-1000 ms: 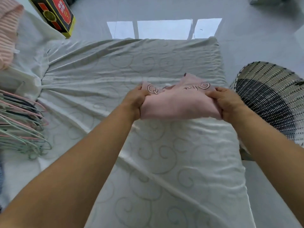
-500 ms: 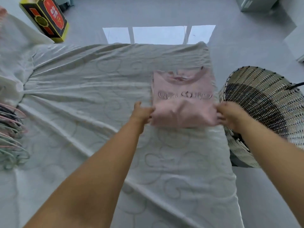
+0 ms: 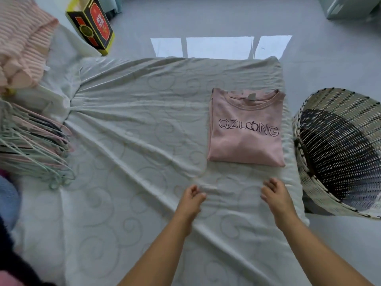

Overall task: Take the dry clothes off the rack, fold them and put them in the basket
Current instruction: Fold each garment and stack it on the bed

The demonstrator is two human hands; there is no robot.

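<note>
Far left: A heap of pink striped clothes [image 3: 22, 42] lies unfolded at the bed's corner, with a fan of empty hangers [image 3: 35, 149] below it.
Back left: A black, red and yellow box [image 3: 91, 23] stands on the floor.
Centre: The creased, swirl-patterned sheet [image 3: 134, 124] serves as the folding surface.
Left hand: The left hand [image 3: 190, 200] hovers over the sheet, fingers loosely curled and holding nothing.
Task's thing: The pink T-shirt [image 3: 245, 129] lies flat on the sheet's right side as a neat rectangle, print upward. Neither hand touches it.
Right hand: The right hand [image 3: 275, 196] is likewise empty and relaxed, just short of the shirt's near edge.
Far right: The woven basket [image 3: 321, 195] stands just beside the bed. Its dark inside shows no clear contents.
Progress: This fold looks finished. The shirt is not yet in the basket, and the striped heap appears to be work still waiting.
</note>
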